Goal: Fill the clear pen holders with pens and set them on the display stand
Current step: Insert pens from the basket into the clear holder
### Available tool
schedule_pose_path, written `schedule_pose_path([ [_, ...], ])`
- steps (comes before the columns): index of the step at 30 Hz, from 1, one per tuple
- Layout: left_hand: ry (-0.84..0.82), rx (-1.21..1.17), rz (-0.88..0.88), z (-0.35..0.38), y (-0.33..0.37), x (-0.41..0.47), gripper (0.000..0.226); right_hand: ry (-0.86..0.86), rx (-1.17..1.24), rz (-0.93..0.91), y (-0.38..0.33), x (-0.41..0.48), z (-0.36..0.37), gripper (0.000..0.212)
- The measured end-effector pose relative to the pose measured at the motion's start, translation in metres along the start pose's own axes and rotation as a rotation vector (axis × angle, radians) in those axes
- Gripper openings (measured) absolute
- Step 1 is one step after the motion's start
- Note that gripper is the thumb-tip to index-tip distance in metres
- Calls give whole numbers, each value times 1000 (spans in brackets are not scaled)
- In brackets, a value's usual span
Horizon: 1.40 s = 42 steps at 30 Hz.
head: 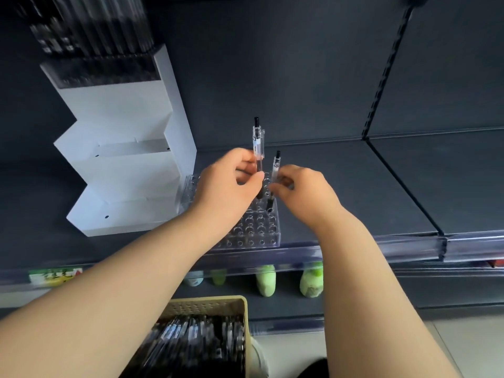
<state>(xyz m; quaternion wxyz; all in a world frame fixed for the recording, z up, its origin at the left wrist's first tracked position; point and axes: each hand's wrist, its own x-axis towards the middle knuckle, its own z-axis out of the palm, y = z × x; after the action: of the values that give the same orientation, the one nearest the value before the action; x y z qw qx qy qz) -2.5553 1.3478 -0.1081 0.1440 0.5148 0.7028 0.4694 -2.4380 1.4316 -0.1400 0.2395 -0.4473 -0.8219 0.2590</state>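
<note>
A clear pen holder (255, 230) with many round holes stands on the dark shelf, near its front edge. My left hand (229, 184) pinches an upright clear pen (257, 143) with a black tip over the holder's far rows. My right hand (302, 192) pinches a second clear pen (275, 170), whose lower end reaches into a hole at the holder's right side. The white stepped display stand (122, 159) stands to the left of the holder. Its top steps carry holders full of dark pens (92, 25), which look blurred.
A beige perforated basket (207, 305) full of loose pens sits below, close to me. Green and white bottles (266, 281) stand on the lower shelf. A shelf divider (403, 184) runs on the right. A price label (54, 276) hangs on the shelf's front rail.
</note>
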Motion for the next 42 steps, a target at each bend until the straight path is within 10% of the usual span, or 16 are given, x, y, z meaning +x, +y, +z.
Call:
schedule_pose_path([
  [42, 22, -177, 32, 10, -16, -4, 36, -106, -128, 33, 0, 1, 4, 20],
])
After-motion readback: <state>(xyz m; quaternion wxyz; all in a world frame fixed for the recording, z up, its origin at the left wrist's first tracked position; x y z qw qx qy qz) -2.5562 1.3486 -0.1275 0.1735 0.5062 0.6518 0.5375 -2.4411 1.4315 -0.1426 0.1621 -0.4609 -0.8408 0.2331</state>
